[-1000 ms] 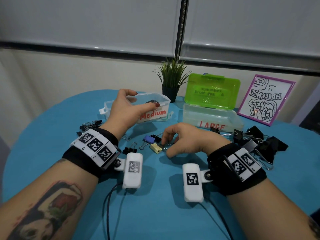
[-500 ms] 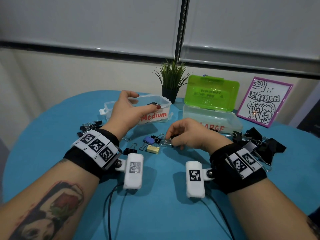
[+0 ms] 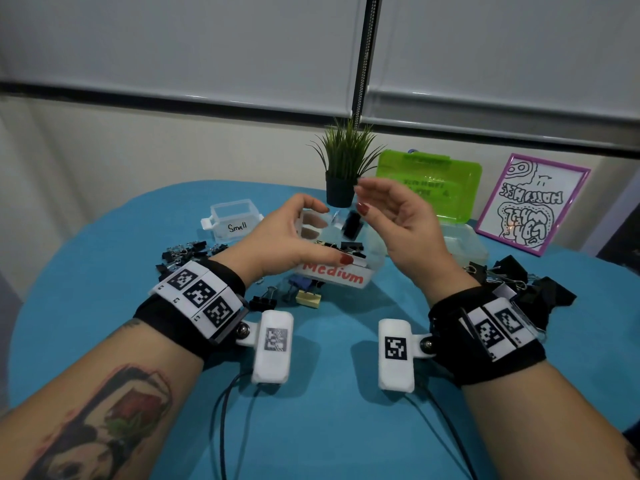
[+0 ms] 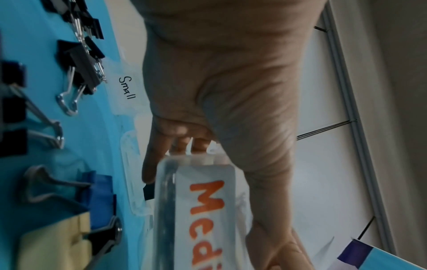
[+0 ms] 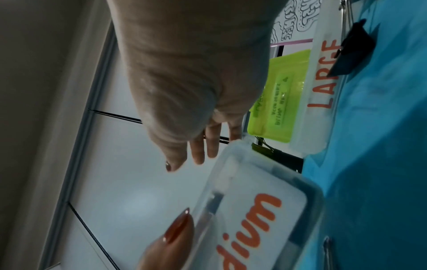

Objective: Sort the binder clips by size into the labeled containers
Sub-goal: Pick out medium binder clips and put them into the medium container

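Observation:
My left hand (image 3: 294,233) grips the clear Medium container (image 3: 332,277), thumb on its front rim and fingers over the far side; it is held above the clips on the table. My right hand (image 3: 391,216) hovers over the container with relaxed, empty fingers. Just below them a black binder clip (image 3: 352,225) is in mid-air over the container, which holds a few black clips. In the left wrist view my left hand (image 4: 219,91) wraps the Medium container (image 4: 208,210). The right wrist view shows my right hand (image 5: 184,73) above the Medium container (image 5: 261,201).
The Small container (image 3: 235,220) stands at the back left, with small black clips (image 3: 187,254) in front of it. The Large container (image 3: 464,244) with its green lid (image 3: 429,185) is behind my right hand. Large black clips (image 3: 519,278) lie right. Blue (image 3: 301,282) and beige (image 3: 308,297) clips lie under the Medium container.
My right hand picked a clip off the table, rose over the Medium container and let it go. My left hand brought the container nearer and higher.

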